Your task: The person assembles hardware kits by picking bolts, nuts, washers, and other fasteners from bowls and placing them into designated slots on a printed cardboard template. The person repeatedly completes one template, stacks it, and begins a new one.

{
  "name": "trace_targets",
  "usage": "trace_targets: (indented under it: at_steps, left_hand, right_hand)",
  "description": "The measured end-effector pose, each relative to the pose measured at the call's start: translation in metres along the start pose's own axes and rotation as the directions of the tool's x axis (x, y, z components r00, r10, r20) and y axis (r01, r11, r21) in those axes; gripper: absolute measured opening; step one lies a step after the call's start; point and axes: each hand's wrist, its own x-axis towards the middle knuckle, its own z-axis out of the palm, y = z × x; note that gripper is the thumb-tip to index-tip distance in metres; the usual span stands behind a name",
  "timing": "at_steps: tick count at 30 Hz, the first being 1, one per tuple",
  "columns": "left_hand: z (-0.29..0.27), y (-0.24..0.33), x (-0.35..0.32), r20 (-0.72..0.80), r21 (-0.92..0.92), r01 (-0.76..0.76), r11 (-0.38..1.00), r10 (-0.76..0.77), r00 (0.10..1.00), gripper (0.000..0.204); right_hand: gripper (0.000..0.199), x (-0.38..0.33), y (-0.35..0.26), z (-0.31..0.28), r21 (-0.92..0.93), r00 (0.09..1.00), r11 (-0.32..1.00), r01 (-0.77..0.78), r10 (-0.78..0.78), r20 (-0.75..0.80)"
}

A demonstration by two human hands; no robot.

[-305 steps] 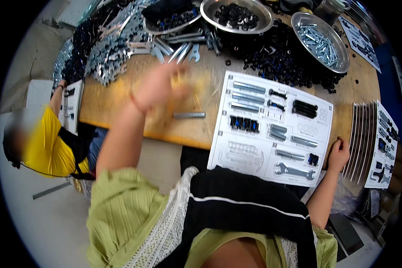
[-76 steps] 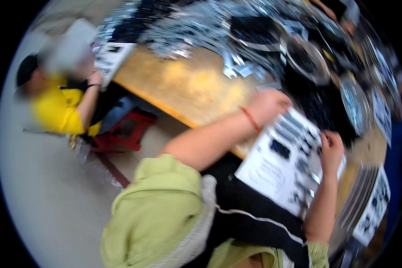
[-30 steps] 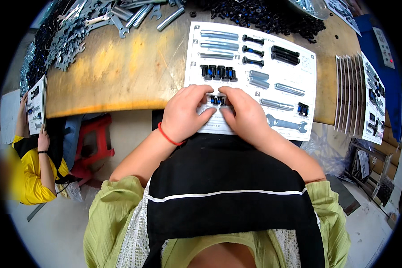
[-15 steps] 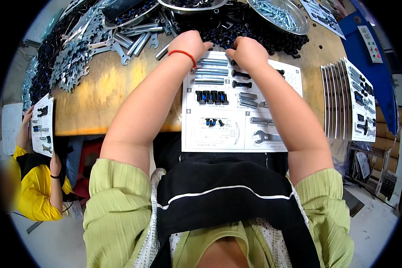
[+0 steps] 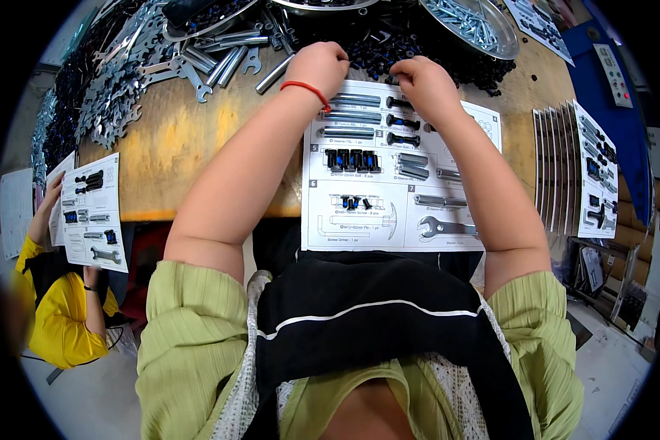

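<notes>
A white parts sheet lies on the wooden table in front of me. On its printed outlines rest silver sleeves, black bolts, small blue-tipped screws and a wrench. A heap of small black screws borders its far edge. My left hand, a red band on its wrist, is curled at the sheet's far left corner against that heap. My right hand is beside it, fingertips bunched at the heap's edge over the top row of bolts. The backs of both hands hide what the fingers hold.
Silver wrenches and metal tubes are piled at far left. A round tray of silver screws sits far right. Stacked sheets lie on the right. A person in yellow at left holds a similar sheet.
A second ago both hands were at the small screws on the sheet's near half. They have since reached forward to the far edge by the black screw heap.
</notes>
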Motion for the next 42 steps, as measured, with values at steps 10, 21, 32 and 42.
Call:
trace_targets:
  at_steps: [10, 21, 32, 42]
  left_hand:
    - [0.016, 0.022, 0.009, 0.03, 0.211, 0.139, 0.968, -0.149, 0.988, 0.029]
    - [-0.005, 0.011, -0.004, -0.098, 0.189, 0.017, 0.982, 0.002, 0.995, 0.021]
    - [-0.013, 0.025, -0.012, -0.026, 0.199, 0.0, 0.98, 0.005, 1.0, 0.02]
    - [-0.009, 0.066, -0.18, 0.211, 0.046, -0.211, 0.976, 0.197, 0.957, 0.006]
  right_hand:
    - [0.017, 0.02, 0.004, 0.011, -0.276, 0.936, 0.897, 0.345, -0.311, 0.162]
    - [0.02, -0.071, -0.024, -0.049, 0.324, 0.997, 0.945, -0.037, 0.058, -0.055]
    - [0.017, -0.179, -0.051, -0.045, 0.394, 0.995, 0.919, 0.031, -0.065, 0.075]
    - [0.01, -0.183, -0.064, -0.021, 0.143, 0.983, 0.981, 0.13, -0.147, 0.112]
